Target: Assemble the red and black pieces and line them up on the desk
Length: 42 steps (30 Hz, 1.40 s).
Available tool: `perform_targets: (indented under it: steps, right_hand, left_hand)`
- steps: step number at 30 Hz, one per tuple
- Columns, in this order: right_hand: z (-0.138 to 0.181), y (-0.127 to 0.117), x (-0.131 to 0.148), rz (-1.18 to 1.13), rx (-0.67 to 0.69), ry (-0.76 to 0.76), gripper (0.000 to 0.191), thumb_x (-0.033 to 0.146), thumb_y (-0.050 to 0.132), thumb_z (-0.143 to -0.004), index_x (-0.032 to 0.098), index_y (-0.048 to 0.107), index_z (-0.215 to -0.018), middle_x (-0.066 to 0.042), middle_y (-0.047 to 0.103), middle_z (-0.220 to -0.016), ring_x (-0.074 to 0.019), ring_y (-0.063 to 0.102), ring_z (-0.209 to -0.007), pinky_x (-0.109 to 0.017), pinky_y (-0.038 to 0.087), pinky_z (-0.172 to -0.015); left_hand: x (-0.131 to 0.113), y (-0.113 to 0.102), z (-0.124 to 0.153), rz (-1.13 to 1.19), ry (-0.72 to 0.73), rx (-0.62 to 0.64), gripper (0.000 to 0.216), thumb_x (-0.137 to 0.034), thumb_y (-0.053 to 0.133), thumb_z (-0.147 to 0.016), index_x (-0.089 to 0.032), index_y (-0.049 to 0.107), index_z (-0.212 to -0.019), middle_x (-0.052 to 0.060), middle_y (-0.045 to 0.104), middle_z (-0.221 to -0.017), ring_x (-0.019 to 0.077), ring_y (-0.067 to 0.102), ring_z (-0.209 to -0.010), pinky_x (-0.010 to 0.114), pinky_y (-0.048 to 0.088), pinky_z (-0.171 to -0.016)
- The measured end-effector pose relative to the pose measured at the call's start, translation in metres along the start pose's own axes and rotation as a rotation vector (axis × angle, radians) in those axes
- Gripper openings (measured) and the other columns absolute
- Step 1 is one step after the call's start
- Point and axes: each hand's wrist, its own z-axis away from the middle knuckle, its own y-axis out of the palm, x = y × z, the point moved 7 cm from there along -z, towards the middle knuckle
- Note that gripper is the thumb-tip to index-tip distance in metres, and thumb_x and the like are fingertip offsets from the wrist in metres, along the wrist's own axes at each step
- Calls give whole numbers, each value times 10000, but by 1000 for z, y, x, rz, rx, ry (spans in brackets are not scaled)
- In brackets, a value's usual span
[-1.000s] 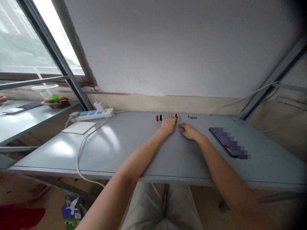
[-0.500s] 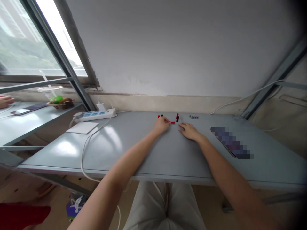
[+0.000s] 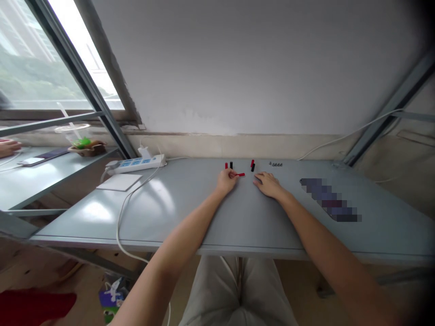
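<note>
Head view: left hand (image 3: 225, 181) lies on the grey bench (image 3: 258, 226), fingers against a small red cylinder (image 3: 241, 174), clamping undeterminable; right hand (image 3: 268, 185) rests flat, open and empty, near an upright black cylinder (image 3: 253, 168).

Power: one white power strip (image 3: 136, 164) with blue sockets lies at the back of the worktop (image 3: 68, 226), and a charger is standing in it.
Cable: one white cable (image 3: 125, 213) goes down over the worktop edge.
Near the strip: a white square pad (image 3: 119, 182).
Right side: a flat device (image 3: 329, 199), hidden by pixel blur.
Side table (image 3: 20, 181): a plastic cup (image 3: 72, 129) with straw, a small tray (image 3: 87, 149), a phone (image 3: 30, 161), another person's hand (image 3: 8, 147).
Floor: a red cloth (image 3: 30, 307), a small printed box (image 3: 110, 299).
</note>
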Motion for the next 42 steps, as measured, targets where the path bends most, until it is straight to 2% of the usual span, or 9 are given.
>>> perform_targets:
  steps: [3, 6, 9, 12, 20, 26, 35, 42]
  right_hand:
    - [-2, -7, 8, -122, -84, -51, 238, 314, 447, -814, 193, 609, -940, -111, 589, -1014, -243, 502, -986, -381, 382, -824]
    - [-3, -17, 12, -280, -186, -64, 104, 231, 478, -768, 187, 560, -816, -67, 602, -837, -179, 543, -787, -313, 413, -723]
    - [-2, -25, 8, -394, -269, -11, 50, 189, 466, -745, 198, 506, -774, -30, 581, -741, -151, 525, -661, -289, 411, -657]
    - [-2, -26, 2, -505, -305, 36, 39, 198, 456, -743, 205, 477, -776, -24, 576, -732, -151, 533, -657, -292, 412, -658]
    - [-9, -16, -7, -707, -241, 86, 72, 272, 437, -764, 210, 459, -793, -26, 593, -710, -149, 550, -644, -305, 431, -658]
    - [-7, -16, -8, -811, -205, 155, 120, 323, 449, -762, 206, 470, -779, -38, 599, -715, -140, 553, -626, -285, 436, -592]
    - [0, -21, 10, -934, -139, 150, 161, 345, 515, -723, 189, 491, -756, -31, 599, -678, -120, 530, -581, -252, 426, -538]
    - [2, -20, 20, -906, -106, 122, 220, 402, 512, -722, 186, 507, -764, -34, 610, -681, -125, 537, -578, -261, 424, -541]
  left_hand:
    - [1, 1, 0, 12, -14, 20, 34, -154, 602, -658, -129, 585, -673, 28, 555, -602, 112, 494, -569, 257, 408, -610]
    - [2, 1, 1, 27, -36, 28, 47, -171, 604, -661, -127, 592, -670, 24, 551, -591, 105, 485, -557, 254, 407, -605]
    - [3, 0, 1, 46, -68, 25, 61, -185, 609, -661, -126, 602, -675, 19, 547, -581, 100, 481, -551, 251, 408, -604]
    - [2, -1, 2, 77, -98, 22, 63, -182, 605, -664, -124, 611, -687, 13, 544, -575, 95, 481, -544, 247, 410, -604]
    - [0, -3, 6, 133, -145, 19, 46, -173, 602, -671, -132, 619, -684, 3, 537, -559, 89, 466, -522, 249, 403, -589]
    - [2, -3, 6, 202, -207, 30, 57, -184, 623, -673, -138, 628, -706, 19, 585, -596, 91, 491, -532, 247, 416, -580]
    - [-6, 3, 6, 299, -138, 106, 89, -197, 642, -664, -125, 633, -716, 49, 629, -668, 105, 549, -605, 257, 439, -645]
    - [-13, 9, 10, 326, -106, 166, 117, -224, 655, -656, -126, 634, -717, 35, 621, -626, 97, 542, -586, 239, 434, -614]
